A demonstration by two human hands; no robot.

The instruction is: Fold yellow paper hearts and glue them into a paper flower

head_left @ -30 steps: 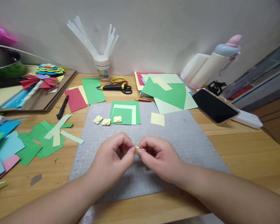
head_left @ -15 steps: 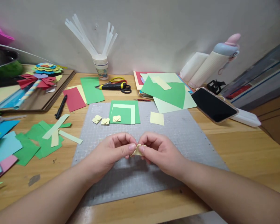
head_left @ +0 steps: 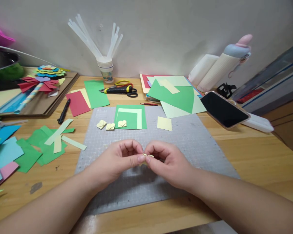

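Note:
Pinched between both hands is a small folded piece of pale yellow paper, mostly hidden by the fingers. My left hand grips its left side with thumb and fingertips. On its right side, my right hand does the same, the two thumbs almost meeting. Both hands are above the grey cutting mat. Beyond them lie folded yellow paper hearts: one heart at the left, another heart beside it, and a third heart on stacked green paper squares. A flat yellow paper square rests to the right.
Green paper scraps lie left of the mat near a black pen. Behind are a utility knife, scissors and a paper cup of white sticks. A phone and a bottle stand at the right.
The thumbs have drawn closer together over the yellow paper, covering more of it. Its front flap shows less than before. Everything else on the table stays put.

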